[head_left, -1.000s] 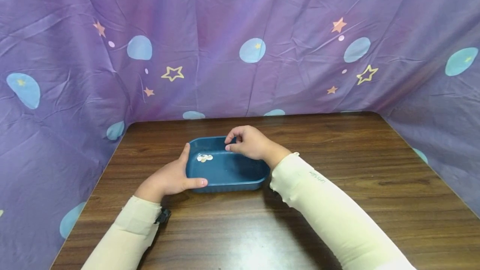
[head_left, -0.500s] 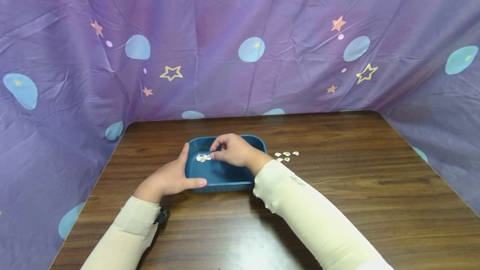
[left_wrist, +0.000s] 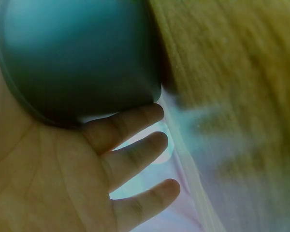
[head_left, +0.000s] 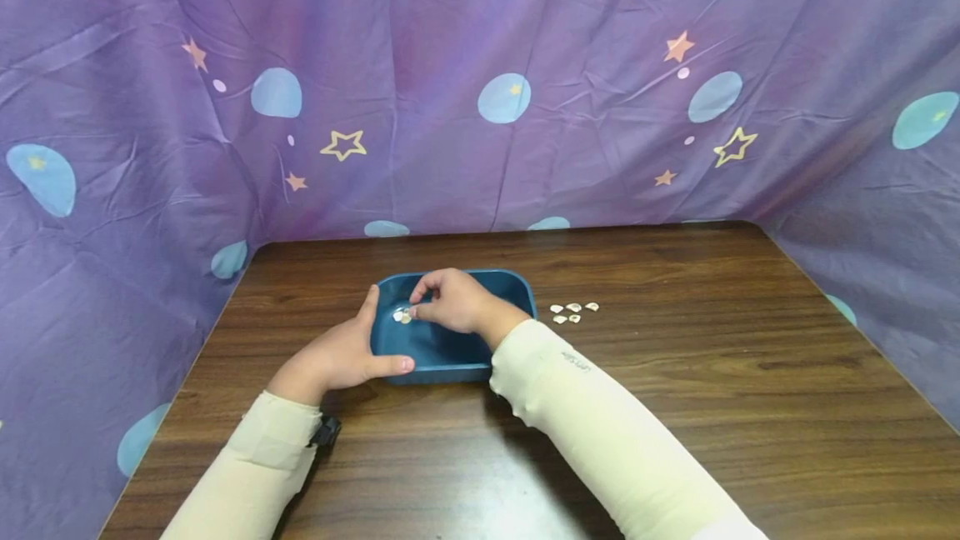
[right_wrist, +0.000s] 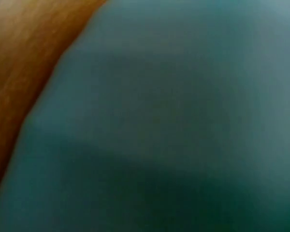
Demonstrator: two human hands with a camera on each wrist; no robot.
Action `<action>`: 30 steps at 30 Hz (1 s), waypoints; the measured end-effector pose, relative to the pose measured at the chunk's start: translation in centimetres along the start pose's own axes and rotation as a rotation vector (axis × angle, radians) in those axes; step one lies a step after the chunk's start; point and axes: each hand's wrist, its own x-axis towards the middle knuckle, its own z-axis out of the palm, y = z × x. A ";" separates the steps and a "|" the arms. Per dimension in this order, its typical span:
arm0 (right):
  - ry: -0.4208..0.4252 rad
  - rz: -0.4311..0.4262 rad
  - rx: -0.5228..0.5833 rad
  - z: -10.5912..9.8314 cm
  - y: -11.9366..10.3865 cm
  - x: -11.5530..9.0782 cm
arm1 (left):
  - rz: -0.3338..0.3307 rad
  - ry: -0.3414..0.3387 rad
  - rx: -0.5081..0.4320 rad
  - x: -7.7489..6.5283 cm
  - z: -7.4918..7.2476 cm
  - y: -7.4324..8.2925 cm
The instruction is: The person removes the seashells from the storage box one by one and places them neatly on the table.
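Note:
A dark blue rectangular bin (head_left: 450, 373) stands on the wooden table. Across its left end my left hand (head_left: 341, 354) lies, thumb along the front rim and index finger at the back corner. In the left wrist view, the other fingers (left_wrist: 135, 159) are straight and spread beside the bin's wall (left_wrist: 82, 58). My right hand (head_left: 459, 302) reaches inside, thumb and index tips slightly apart, right at a few small white shell-like pieces (head_left: 400, 317). It partly covers them. Only blurred blue wall (right_wrist: 159, 106) and some skin show in the right wrist view.
Several similar white pieces (head_left: 573, 307) lie in two short rows on the table (head_left: 712, 340), just right of the bin. A purple curtain (head_left: 450, 173) with stars and blue spots hangs behind the table and along both sides.
My right hand has moved left inside the bin to the white pieces, covering some of them. Its forearm has uncovered the rows on the table. My left hand stays put.

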 end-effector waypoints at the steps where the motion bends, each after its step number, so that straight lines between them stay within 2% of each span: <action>1: -0.001 0.003 -0.005 0.1 0.0 0.1 | -0.003 -0.001 -0.001 0.0 0.0 0.0; 10: -0.026 0.043 -0.059 0.4 0.5 0.8 | -0.010 -0.001 -0.009 -0.1 0.1 0.1; 22: -0.153 0.099 -0.123 1.1 1.2 1.1 | -0.031 -0.003 0.008 -0.1 0.2 -0.2; 30: -0.212 0.161 -0.163 1.2 1.3 1.1 | -0.019 0.002 0.007 0.0 0.1 -0.1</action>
